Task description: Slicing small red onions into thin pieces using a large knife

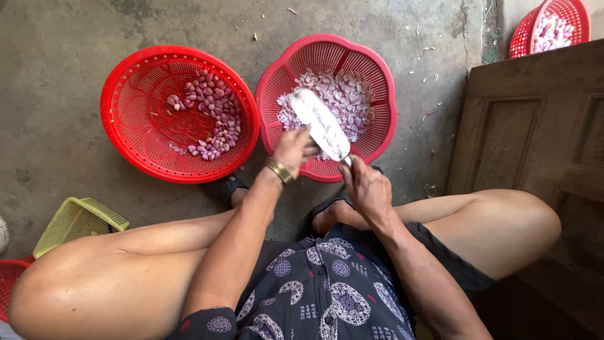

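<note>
My right hand (365, 186) grips the handle of a broad-bladed knife (321, 123), whose blade points up and left over the pink-red scalloped basket (384, 135) of sliced pale purple shallots (349, 94). My left hand (292, 150), with a gold bracelet on the wrist, is closed against the blade's left edge, apparently holding a small piece that I cannot see. To the left, a round red basket (132, 101) holds peeled whole shallots (211, 116).
I sit low with bare knees spread over a concrete floor (56, 50). A yellow-green basket (75, 220) lies at the left, a wooden door panel (535, 138) at the right, and another red basket (553, 25) of shallots at the top right.
</note>
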